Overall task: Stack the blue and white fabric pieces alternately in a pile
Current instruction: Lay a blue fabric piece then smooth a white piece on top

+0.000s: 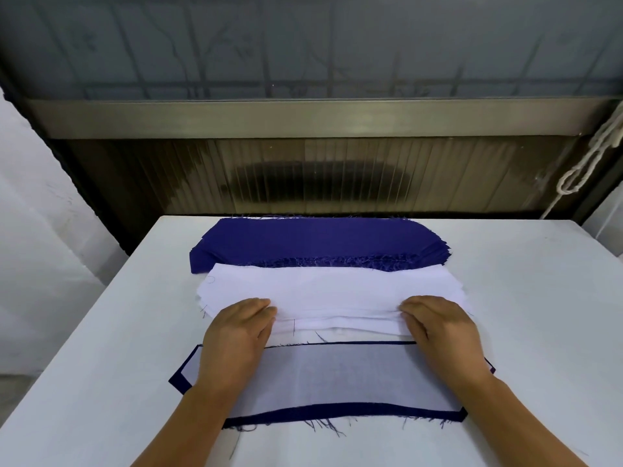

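A stack of dark blue fabric pieces (pixel 313 241) lies at the far side of the table. In front of it sits a stack of white fabric pieces (pixel 333 288). Nearest me is the pile (pixel 337 379): a thin white piece on top of a blue piece whose dark edge shows all round. My left hand (pixel 236 335) and my right hand (pixel 441 328) rest at the near edge of the white stack, fingers curled into its layers, pinching the front edge at both ends. Both forearms cross over the pile.
The white table (pixel 101 348) ends at a far edge just behind the blue stack. Behind it stands a ribbed panel and a metal rail (pixel 313 117). A knotted white rope (pixel 586 166) hangs at the right. Loose blue threads trail from the pile's front edge.
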